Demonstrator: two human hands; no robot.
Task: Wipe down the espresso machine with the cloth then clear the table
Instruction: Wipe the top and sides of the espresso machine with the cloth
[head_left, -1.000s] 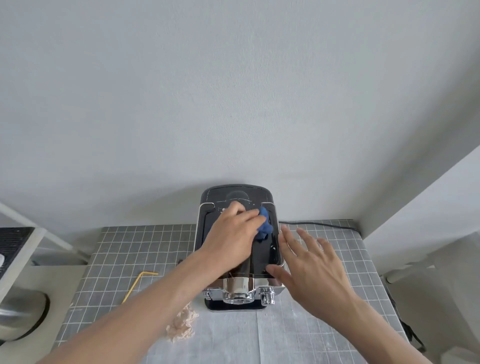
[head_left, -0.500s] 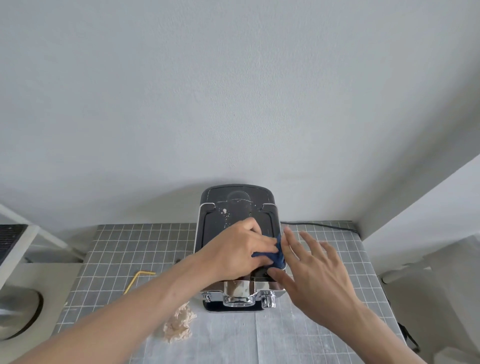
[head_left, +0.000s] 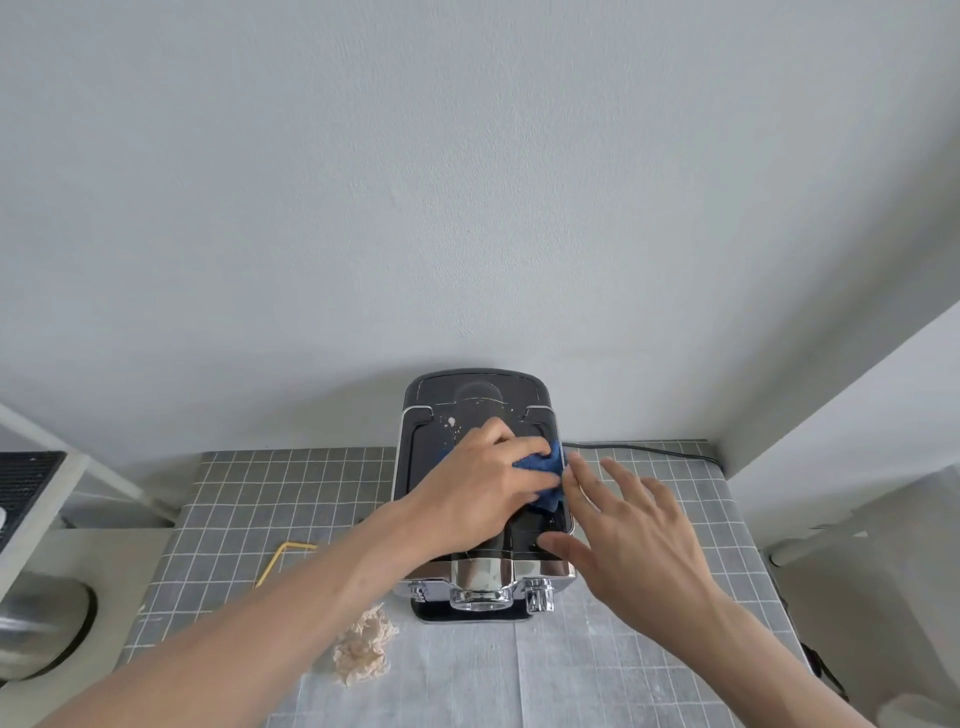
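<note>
Wipe step underway: left hand (head_left: 483, 496) is gripping the crumpled blue cloth (head_left: 545, 475), rubbing the top of the black-and-chrome espresso machine (head_left: 478, 395). Right hand (head_left: 634, 540), fingers spread, is bracing its side. Next: white specks (head_left: 451, 423) at the rear.
</note>
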